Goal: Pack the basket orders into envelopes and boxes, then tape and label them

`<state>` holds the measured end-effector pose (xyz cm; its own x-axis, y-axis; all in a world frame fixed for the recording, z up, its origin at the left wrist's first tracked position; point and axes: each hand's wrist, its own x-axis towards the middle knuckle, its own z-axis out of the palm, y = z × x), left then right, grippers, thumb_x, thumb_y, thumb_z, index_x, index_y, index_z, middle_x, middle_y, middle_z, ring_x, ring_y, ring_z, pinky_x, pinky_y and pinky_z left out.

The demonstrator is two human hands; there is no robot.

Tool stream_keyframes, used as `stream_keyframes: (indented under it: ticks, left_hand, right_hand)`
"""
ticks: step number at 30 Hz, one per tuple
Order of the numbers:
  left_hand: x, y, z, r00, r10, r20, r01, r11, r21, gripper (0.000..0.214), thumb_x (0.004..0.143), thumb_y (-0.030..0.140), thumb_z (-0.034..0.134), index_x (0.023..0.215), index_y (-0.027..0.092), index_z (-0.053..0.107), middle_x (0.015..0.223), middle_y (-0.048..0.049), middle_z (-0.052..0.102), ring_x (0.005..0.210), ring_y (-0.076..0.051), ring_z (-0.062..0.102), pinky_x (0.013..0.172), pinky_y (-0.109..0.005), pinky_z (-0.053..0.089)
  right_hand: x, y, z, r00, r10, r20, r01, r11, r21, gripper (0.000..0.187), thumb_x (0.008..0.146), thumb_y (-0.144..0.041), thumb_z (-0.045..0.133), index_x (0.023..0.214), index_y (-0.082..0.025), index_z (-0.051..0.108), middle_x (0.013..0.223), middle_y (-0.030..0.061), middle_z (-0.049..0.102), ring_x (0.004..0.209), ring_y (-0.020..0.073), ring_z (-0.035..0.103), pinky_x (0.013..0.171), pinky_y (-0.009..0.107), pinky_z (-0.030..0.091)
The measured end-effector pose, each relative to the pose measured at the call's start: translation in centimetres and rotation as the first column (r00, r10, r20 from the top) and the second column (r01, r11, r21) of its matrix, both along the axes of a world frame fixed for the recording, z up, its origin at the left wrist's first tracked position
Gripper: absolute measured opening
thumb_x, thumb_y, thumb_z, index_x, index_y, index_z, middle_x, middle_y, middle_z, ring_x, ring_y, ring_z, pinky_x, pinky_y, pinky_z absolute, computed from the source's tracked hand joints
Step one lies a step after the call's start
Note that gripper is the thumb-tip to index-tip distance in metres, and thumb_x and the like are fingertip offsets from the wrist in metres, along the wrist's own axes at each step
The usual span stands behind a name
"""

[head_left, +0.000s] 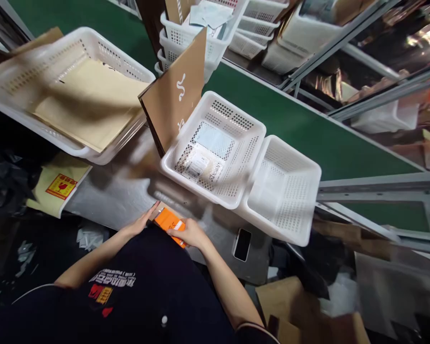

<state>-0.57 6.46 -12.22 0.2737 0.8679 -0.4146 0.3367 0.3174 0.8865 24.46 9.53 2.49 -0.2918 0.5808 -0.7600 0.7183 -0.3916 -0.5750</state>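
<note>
A small orange box point(169, 222) lies at the near edge of a grey metal worktop point(122, 196), close to my body. My right hand point(189, 233) is closed around its right end. My left hand point(142, 222) rests beside its left end with the fingers stretched out flat, touching the box's edge. Just beyond stands a white perforated basket point(252, 143) holding a flat packet with a label point(204, 165). A brown cardboard sheet point(175, 93) leans upright against that basket's left side.
A second white basket point(286, 191) adjoins the first on the right. A large white basket with brown envelopes point(79, 95) sits at left. A dark phone point(242, 244) lies on the worktop. Behind runs a green conveyor belt point(301, 129); stacked baskets point(197, 38) stand further back.
</note>
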Motion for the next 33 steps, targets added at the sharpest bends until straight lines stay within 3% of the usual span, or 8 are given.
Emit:
stream_keyframes:
  ticks: [5,10,13,17,21,25,29,33]
  left_hand:
    - [0.3,0.0,-0.5,0.995,-0.071,0.073,0.079,0.99,-0.12,0.081,0.102,0.069,0.016,0.163,0.022,0.043,0.163,-0.0093,0.05,0.157,-0.03,0.038,0.127,-0.051,0.037]
    - [-1.9,2.4,0.7,0.974,-0.22,0.045,0.219,0.975,0.028,0.078,0.1,0.061,0.046,0.169,0.029,0.028,0.171,-0.0122,0.035,0.159,-0.032,0.033,0.123,-0.053,0.04]
    - [-2.7,4.3,1.5,0.911,-0.411,-0.032,0.411,0.901,0.141,0.091,0.084,0.063,0.073,0.162,0.026,0.044,0.176,-0.0147,0.022,0.164,-0.036,0.015,0.128,-0.054,0.031]
    - [-2.5,5.7,1.4,0.865,-0.452,-0.218,0.487,0.861,0.148,0.088,0.078,0.067,0.079,0.152,0.024,0.056,0.176,-0.0158,0.016,0.164,-0.042,0.009,0.13,-0.056,0.024]
    - [-2.6,5.8,1.4,0.832,-0.464,-0.305,0.524,0.837,0.155,0.085,0.082,0.066,0.076,0.154,0.026,0.055,0.174,-0.0155,0.017,0.163,-0.041,0.014,0.129,-0.054,0.027]
    - [-2.9,6.0,2.3,0.79,-0.475,-0.388,0.565,0.81,0.16,0.081,0.087,0.06,0.075,0.157,0.027,0.051,0.176,-0.0149,0.013,0.163,-0.041,0.011,0.128,-0.055,0.029]
    - [-2.4,5.3,4.2,0.665,-0.461,-0.588,0.683,0.694,0.228,0.079,0.094,0.058,0.066,0.163,0.028,0.042,0.178,-0.0165,0.01,0.163,-0.043,0.009,0.128,-0.063,0.022]
    - [-0.7,3.0,5.5,0.518,-0.431,-0.739,0.826,0.477,0.301,0.069,0.102,0.053,0.054,0.165,0.03,0.037,0.174,-0.0145,0.028,0.162,-0.037,0.022,0.13,-0.064,0.005]
  right_hand:
    - [0.2,0.0,0.1,1.0,0.026,-0.006,-0.026,0.999,0.034,0.038,0.077,-0.053,0.08,0.085,-0.016,0.076,0.072,0.0023,0.071,0.067,0.0174,0.063,0.059,0.026,0.043]
    - [0.4,-0.2,0.2,0.998,0.012,-0.055,-0.009,0.998,0.058,0.037,0.076,-0.053,0.082,0.086,-0.017,0.078,0.071,0.0021,0.071,0.065,0.018,0.062,0.059,0.027,0.043]
    - [0.1,0.0,0.5,0.999,0.035,-0.001,-0.035,0.996,0.078,0.042,0.074,-0.059,0.083,0.082,-0.018,0.077,0.068,0.0022,0.07,0.063,0.0178,0.061,0.06,0.027,0.044]
    - [0.6,-0.2,1.4,0.999,0.028,0.024,-0.031,0.992,0.124,0.043,0.076,-0.063,0.081,0.082,-0.02,0.076,0.067,0.0006,0.067,0.063,0.0174,0.06,0.062,0.028,0.043]
    - [4.4,-2.3,1.0,0.997,0.013,0.079,-0.022,0.993,0.115,0.044,0.073,-0.062,0.082,0.069,-0.02,0.07,0.061,-0.0002,0.062,0.059,0.017,0.056,0.06,0.029,0.04]
    - [9.8,-5.5,-1.2,0.99,-0.021,0.136,0.016,0.999,0.035,0.041,0.073,-0.055,0.083,0.06,-0.02,0.063,0.057,-0.0012,0.059,0.056,0.0156,0.055,0.055,0.027,0.037]
    - [12.1,-6.9,-3.8,0.996,-0.076,0.045,0.074,0.996,0.044,0.036,0.071,-0.049,0.084,0.064,-0.02,0.065,0.057,-0.002,0.061,0.053,0.0137,0.054,0.051,0.025,0.034]
    - [10.5,-6.2,-5.7,0.995,-0.097,-0.029,0.099,0.992,0.081,0.036,0.07,-0.048,0.085,0.064,-0.019,0.064,0.056,-0.0043,0.059,0.054,0.0118,0.052,0.052,0.023,0.034]
